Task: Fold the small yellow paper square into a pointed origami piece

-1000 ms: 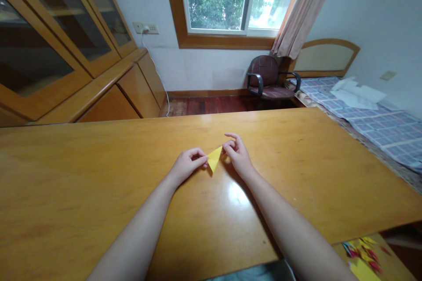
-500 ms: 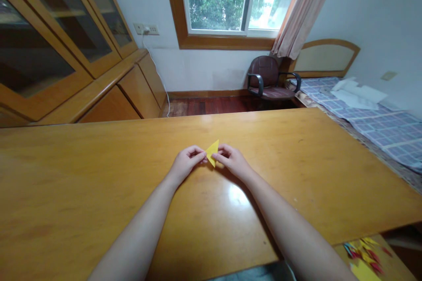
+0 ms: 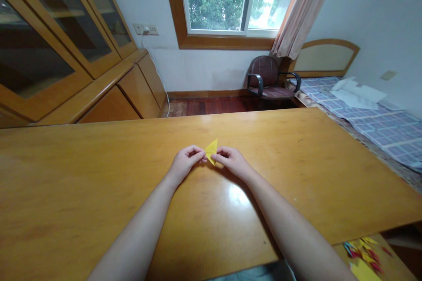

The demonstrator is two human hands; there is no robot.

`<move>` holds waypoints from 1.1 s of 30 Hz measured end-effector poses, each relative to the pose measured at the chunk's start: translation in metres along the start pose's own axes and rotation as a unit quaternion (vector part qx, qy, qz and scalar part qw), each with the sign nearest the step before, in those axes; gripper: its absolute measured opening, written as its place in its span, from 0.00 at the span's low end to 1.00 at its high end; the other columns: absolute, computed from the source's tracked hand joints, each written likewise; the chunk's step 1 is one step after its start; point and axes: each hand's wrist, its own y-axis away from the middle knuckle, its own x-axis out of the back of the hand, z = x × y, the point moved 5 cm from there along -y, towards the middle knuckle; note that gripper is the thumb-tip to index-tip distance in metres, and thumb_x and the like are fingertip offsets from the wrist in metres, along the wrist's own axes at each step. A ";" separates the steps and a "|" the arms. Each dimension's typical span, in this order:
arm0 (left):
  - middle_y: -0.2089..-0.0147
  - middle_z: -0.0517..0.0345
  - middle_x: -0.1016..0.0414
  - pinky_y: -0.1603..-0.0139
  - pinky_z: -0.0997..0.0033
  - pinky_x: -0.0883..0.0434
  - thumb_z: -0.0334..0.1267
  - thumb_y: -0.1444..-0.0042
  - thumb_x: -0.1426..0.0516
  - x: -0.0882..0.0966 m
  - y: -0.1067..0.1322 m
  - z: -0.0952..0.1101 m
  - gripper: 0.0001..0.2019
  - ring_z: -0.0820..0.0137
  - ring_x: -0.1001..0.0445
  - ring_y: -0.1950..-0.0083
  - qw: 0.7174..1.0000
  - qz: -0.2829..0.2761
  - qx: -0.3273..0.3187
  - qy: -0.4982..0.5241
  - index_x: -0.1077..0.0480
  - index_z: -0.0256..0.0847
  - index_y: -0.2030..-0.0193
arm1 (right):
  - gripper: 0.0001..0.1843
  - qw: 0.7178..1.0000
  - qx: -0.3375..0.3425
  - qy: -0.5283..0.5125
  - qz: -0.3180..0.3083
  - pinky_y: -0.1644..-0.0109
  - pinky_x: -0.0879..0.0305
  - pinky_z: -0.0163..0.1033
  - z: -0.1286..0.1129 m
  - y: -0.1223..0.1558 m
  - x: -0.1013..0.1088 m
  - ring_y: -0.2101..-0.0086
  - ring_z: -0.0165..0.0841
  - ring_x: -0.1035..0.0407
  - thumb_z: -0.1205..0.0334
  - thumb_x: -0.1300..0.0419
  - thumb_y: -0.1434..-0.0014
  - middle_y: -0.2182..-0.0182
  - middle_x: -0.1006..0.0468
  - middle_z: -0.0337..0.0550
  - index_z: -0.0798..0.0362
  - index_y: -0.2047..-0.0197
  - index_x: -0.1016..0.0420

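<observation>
A small yellow piece of folded paper [image 3: 211, 149], roughly triangular, is held between both hands just above the wooden table [image 3: 99, 175]. The fingertips of my left hand [image 3: 189, 158] pinch its left corner. On its right side, my right hand [image 3: 229, 159] grips it with the thumb on the near face and the fingers behind. My fingers hide the back of the paper and part of its edges.
Several small yellow, red and blue paper pieces [image 3: 365, 252] lie on a lower surface at the bottom right. Beyond the table stand an office chair [image 3: 268, 77] and a bed [image 3: 379, 118]. A glass-fronted cabinet [image 3: 95, 77] lines the left wall.
The yellow paper has tilted slightly, its upper tip moving a little to the left. Both hands keep their hold and have hardly moved.
</observation>
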 end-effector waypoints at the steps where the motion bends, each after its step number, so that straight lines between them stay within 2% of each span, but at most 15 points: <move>1: 0.70 0.56 0.20 0.60 0.68 0.28 0.48 0.50 0.35 0.000 0.000 0.000 0.14 0.67 0.24 0.67 1.000 -0.001 -0.002 -0.002 0.26 0.39 0.69 | 0.14 1.000 -0.001 0.011 -0.004 0.63 0.39 0.35 -0.001 0.000 0.000 0.69 0.31 0.32 0.52 0.37 0.42 0.70 0.23 0.39 0.56 0.64 0.22; 7: 0.71 0.56 0.20 0.61 0.68 0.28 0.48 0.50 0.35 0.000 0.000 -0.001 0.13 0.67 0.24 0.67 1.000 0.004 0.005 0.016 0.26 0.39 0.69 | 0.15 0.999 -0.019 0.046 0.003 0.65 0.42 0.34 -0.002 0.001 0.001 0.72 0.29 0.34 0.52 0.38 0.43 0.74 0.24 0.37 0.56 0.68 0.22; 19: 0.72 0.57 0.21 0.64 0.72 0.31 0.45 0.53 0.33 0.004 -0.001 -0.001 0.13 0.70 0.25 0.70 0.995 0.053 0.006 0.080 0.27 0.38 0.70 | 0.14 0.998 -0.031 0.044 0.015 0.65 0.39 0.34 0.000 0.001 0.001 0.71 0.30 0.31 0.54 0.37 0.45 0.72 0.21 0.41 0.57 0.67 0.20; 23: 0.72 0.56 0.21 0.64 0.72 0.31 0.46 0.53 0.33 0.003 0.000 0.000 0.13 0.69 0.25 0.69 0.996 0.052 0.007 0.077 0.27 0.38 0.70 | 0.15 0.998 -0.016 0.055 0.000 0.62 0.37 0.35 -0.003 0.002 0.000 0.68 0.32 0.29 0.52 0.38 0.43 0.69 0.19 0.42 0.57 0.64 0.19; 27: 0.72 0.57 0.21 0.64 0.72 0.31 0.46 0.52 0.34 0.004 0.001 0.002 0.13 0.69 0.25 0.69 0.996 0.057 0.003 0.066 0.27 0.38 0.70 | 0.15 0.998 -0.009 0.066 -0.022 0.59 0.35 0.36 -0.008 0.003 -0.001 0.66 0.34 0.26 0.54 0.40 0.41 0.68 0.17 0.44 0.56 0.66 0.18; 33: 0.72 0.57 0.21 0.65 0.73 0.31 0.44 0.50 0.34 0.008 0.000 -0.001 0.12 0.70 0.26 0.70 0.995 0.071 -0.008 0.068 0.26 0.38 0.70 | 0.11 0.996 -0.027 0.080 -0.005 0.63 0.37 0.34 -0.008 0.005 0.000 0.69 0.32 0.27 0.57 0.38 0.43 0.70 0.18 0.43 0.56 0.68 0.19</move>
